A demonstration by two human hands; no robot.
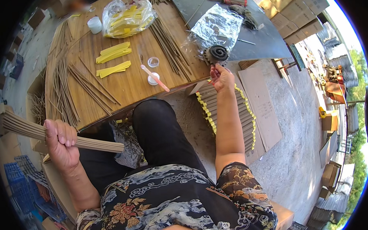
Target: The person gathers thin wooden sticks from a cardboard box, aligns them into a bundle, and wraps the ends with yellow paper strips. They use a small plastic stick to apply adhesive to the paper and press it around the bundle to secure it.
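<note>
One stick bundle (99,144) beyond table edge (135,102)

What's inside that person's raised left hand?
A bundle of thin brown sticks: it shows on both sides of the left hand. The stretch within the grip is covered, so I can't see that part.

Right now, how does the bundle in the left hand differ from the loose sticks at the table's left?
The held bundle is packed tight, its sticks parallel; the loose sticks lie spread, some crossing. The bundle is gripped in the left hand; the loose sticks rest on the table. Both consist of thin brown sticks.
</note>
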